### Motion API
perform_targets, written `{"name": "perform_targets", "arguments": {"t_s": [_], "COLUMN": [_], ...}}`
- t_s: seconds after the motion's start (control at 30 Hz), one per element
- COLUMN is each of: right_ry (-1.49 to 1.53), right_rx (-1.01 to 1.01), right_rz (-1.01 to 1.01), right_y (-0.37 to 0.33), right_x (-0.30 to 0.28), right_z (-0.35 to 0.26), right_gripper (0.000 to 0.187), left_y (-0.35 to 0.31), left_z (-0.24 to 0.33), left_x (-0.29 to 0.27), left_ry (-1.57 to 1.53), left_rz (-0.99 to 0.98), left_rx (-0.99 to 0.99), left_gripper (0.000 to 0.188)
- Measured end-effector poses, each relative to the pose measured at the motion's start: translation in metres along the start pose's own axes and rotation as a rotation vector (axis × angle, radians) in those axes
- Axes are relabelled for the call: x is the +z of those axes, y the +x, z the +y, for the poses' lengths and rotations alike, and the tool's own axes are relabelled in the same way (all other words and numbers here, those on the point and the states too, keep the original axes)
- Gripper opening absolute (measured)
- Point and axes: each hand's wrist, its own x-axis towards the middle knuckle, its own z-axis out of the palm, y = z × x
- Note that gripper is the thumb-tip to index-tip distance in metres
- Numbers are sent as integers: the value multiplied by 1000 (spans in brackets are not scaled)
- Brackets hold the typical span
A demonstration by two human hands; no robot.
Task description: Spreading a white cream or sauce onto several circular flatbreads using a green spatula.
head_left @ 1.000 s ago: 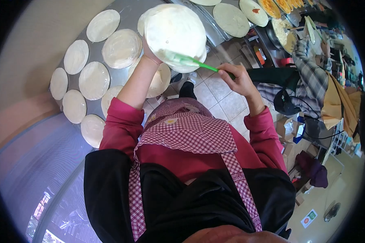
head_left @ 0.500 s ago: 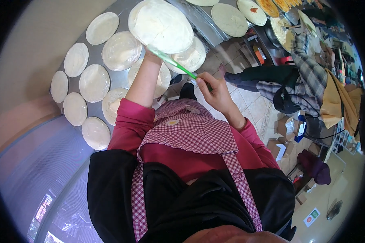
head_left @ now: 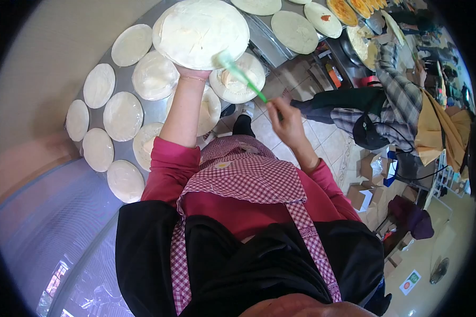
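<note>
Since a moment ago the dough round (head_left: pixel 201 31) has risen nearer the camera, and the green brush (head_left: pixel 241 76) now points up against its lower edge. Her left hand (head_left: pixel 193 71) props the round from beneath, fingers hidden. Her right hand (head_left: pixel 283 119) pinches the brush handle. Below, more rounds cover the metal table (head_left: pixel 150 108).

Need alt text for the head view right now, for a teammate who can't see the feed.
A person's left hand holds up a round flat disc of pale dough while the right hand touches a green-handled brush to its edge. More dough rounds lie in rows on a metal counter below. The person wears a red top and checked apron; another person stands to the right.
</note>
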Motion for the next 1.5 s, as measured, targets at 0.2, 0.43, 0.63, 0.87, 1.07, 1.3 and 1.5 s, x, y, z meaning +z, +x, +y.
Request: {"name": "perform_targets", "arguments": {"t_s": [0.2, 0.43, 0.63, 0.87, 1.07, 1.3, 1.5], "right_ry": [142, 330, 502, 91, -66, 59, 7], "right_rx": [-13, 182, 289, 57, -109, -182, 63], "right_rz": [-107, 115, 59, 144, 16, -31, 192], "right_y": [0, 35, 49, 71, 76, 68, 51], "right_x": [-26, -66, -55, -27, -28, -33, -22], "right_z": [-23, 0, -21, -33, -63, -76, -39], "right_gripper": [12, 18, 22, 14, 12, 13, 12], "left_y": [-5, -4, -11, -18, -18, -17, -17], "left_z": [5, -5, -17, -29, -44, -52, -50], "left_x": [-4, 22, 22, 25, 23, 24, 39], "left_ry": [424, 271, 311, 332, 149, 483, 394], "left_rz": [260, 226, 311, 357, 302, 544, 419], "left_rx": [126, 56, 71, -21, -101, -10, 53], "left_gripper": [70, 60, 57, 56, 57, 55, 56]}}
